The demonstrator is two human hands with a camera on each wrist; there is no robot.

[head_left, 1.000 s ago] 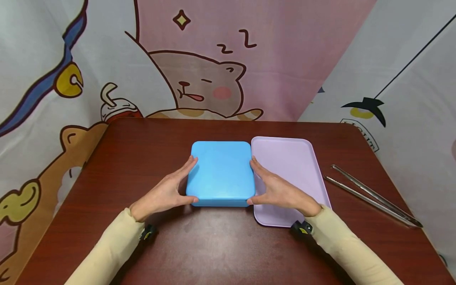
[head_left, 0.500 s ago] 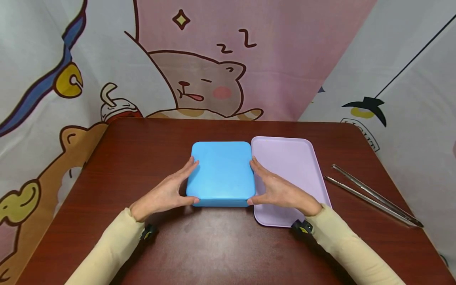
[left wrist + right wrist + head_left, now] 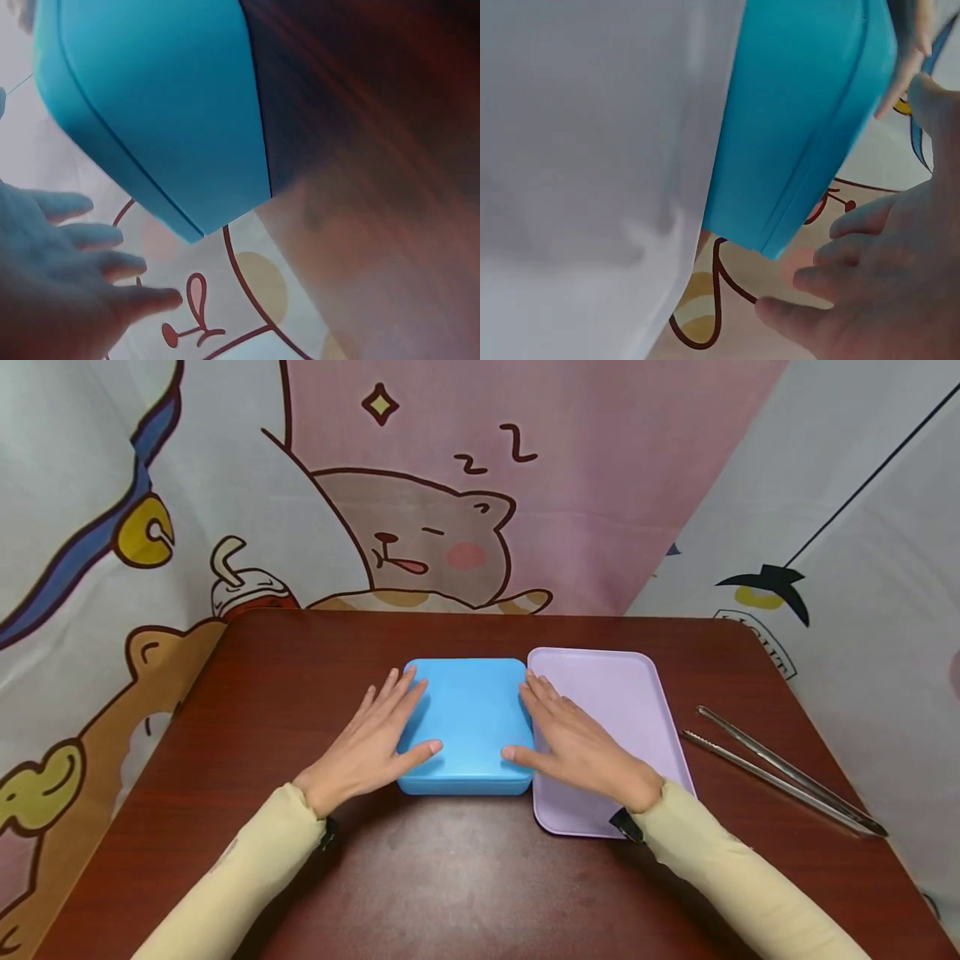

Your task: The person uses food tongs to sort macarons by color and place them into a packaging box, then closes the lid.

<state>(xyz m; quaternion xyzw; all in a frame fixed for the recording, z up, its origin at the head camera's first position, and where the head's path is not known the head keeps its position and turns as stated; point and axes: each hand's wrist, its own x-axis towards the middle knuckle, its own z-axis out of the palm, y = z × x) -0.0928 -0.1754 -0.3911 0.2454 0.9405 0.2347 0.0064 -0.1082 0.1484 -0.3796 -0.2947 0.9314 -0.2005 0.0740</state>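
Observation:
A blue lidded box [image 3: 468,718] with rounded corners sits closed on the dark wooden table. My left hand [image 3: 372,739], fingers spread and straight, hovers at the box's upper left edge. In the left wrist view, a gap shows between that hand [image 3: 67,262] and the side of the box [image 3: 165,112]. Mirroring it, my right hand [image 3: 581,739] is over the right edge with straight fingers and the thumb above the lid. The right wrist view likewise shows the right hand [image 3: 885,262] apart from the box's side wall [image 3: 795,97]. Neither hand holds anything.
A shallow lilac tray [image 3: 615,693] lies directly right of the box, partly under my right hand and wrist. Metal tongs [image 3: 787,772] lie farther right near the table's edge. Behind the table [image 3: 465,893] hangs a cartoon-printed cloth [image 3: 585,485].
Both hands have let go of the box's sides and risen above its edges, with fingers spreading and thumbs now over the lid. The box, tray and tongs stay in place.

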